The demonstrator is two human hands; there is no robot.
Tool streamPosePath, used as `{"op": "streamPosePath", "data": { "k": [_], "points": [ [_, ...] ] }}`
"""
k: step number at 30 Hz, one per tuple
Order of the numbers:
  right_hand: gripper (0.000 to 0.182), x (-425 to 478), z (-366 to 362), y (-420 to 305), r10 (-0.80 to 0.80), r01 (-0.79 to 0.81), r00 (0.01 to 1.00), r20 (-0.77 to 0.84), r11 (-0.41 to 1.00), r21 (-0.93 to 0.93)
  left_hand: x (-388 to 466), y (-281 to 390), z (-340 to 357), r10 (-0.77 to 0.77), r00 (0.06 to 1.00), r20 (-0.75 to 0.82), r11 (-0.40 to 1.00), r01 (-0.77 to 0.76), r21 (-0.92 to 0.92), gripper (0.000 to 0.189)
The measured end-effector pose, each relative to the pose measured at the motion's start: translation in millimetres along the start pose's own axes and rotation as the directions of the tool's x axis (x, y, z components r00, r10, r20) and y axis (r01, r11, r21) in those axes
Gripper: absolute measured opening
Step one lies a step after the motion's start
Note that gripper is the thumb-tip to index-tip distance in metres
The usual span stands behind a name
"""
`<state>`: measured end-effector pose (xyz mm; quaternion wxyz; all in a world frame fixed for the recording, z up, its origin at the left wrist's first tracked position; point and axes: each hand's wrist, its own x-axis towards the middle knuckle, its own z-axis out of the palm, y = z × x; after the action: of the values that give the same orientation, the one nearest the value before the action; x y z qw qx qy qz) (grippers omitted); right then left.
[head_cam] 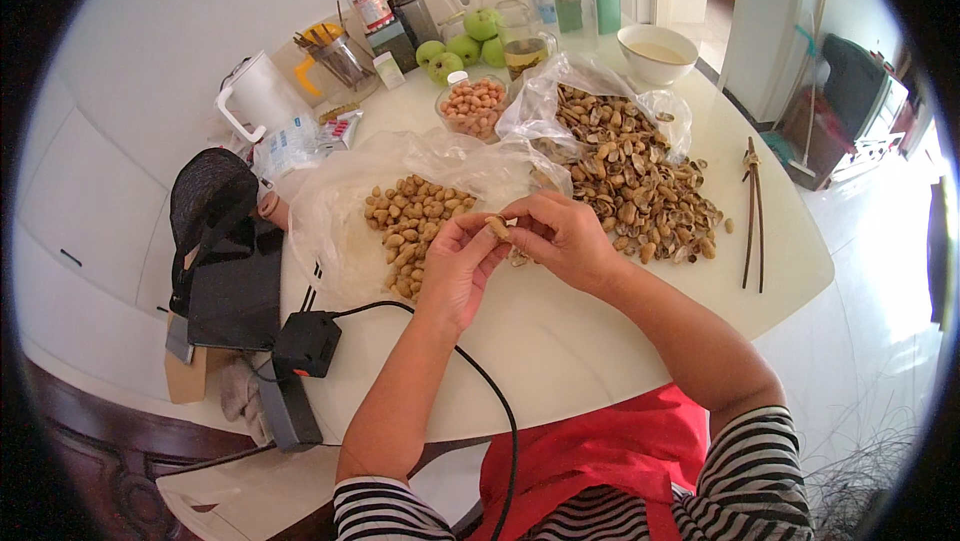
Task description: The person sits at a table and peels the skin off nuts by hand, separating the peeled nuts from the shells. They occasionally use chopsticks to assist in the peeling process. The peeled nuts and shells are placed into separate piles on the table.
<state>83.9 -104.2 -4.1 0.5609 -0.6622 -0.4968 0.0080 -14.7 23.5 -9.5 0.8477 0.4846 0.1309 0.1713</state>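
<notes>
Both my hands meet over the middle of the table around one peanut, whose shell looks partly broken apart. My left hand pinches it between thumb and fingertips. Thumb and fingers of my right hand close on its other side. To the left, unshelled peanuts lie on a clear plastic bag. A large heap of empty peanut shells spreads right of my hands, partly inside another clear bag. Behind, shelled peanut kernels fill a clear bowl.
Green apples, a glass mug and a white bowl of liquid stand at the back. A white kettle is back left. Tied sticks lie right. A black cable runs from a black box under my left forearm.
</notes>
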Motion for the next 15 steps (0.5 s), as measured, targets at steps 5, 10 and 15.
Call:
{"op": "streamPosePath", "data": {
  "k": [5,10,15],
  "points": [
    [0.020,1,-4,-3,0.183,-0.187,0.982,0.042,0.975,0.121,-1,-2,5,-0.041,0.999,-0.027,0.997,0.042,0.065,0.015],
    [0.020,0,-8,-6,0.057,-0.060,0.996,0.062,0.996,0.060,0,-12,2,0.025,0.999,-0.027,0.990,-0.021,0.137,0.013],
    [0.021,0,-9,-2,0.116,-0.116,0.993,0.032,0.993,-0.013,0,-7,4,0.009,0.997,-0.073,0.996,-0.003,0.092,0.012]
  ]
}}
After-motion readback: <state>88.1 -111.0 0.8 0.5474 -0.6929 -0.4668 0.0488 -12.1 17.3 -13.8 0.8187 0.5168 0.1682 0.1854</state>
